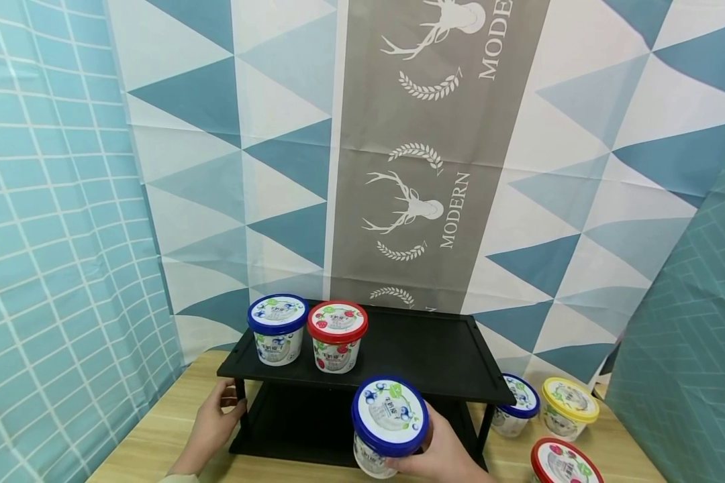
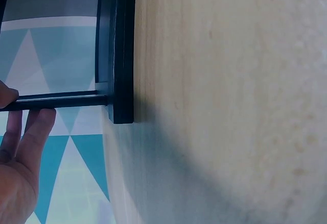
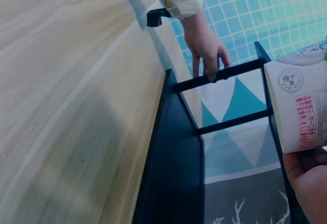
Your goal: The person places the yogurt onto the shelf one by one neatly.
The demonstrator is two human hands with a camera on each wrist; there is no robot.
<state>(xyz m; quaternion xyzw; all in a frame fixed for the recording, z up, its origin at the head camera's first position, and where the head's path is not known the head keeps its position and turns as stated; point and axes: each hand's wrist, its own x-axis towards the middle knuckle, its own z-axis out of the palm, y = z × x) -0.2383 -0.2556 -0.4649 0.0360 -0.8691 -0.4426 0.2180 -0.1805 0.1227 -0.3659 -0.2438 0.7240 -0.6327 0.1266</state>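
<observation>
In the head view my right hand [image 1: 444,449] grips a white tub with a blue lid [image 1: 390,416], held up in front of the black two-tier shelf [image 1: 423,349]. The right wrist view shows printed text on the side of that tub [image 3: 301,112]. My left hand [image 1: 213,419] pinches the shelf's front left post [image 2: 61,100] between thumb and fingers. Upon the top tier stand a blue-lidded tub [image 1: 278,329] and, right beside it, a red-lidded tub [image 1: 337,335], both upright at the left side.
Right of the shelf, on the wooden table [image 1: 151,436], are another blue-lidded tub [image 1: 515,404], a yellow-lidded tub [image 1: 569,406] and a red-lidded tub [image 1: 564,463]. A patterned cloth [image 1: 290,168] hangs behind, with a tiled-pattern sheet [image 1: 48,235] at left.
</observation>
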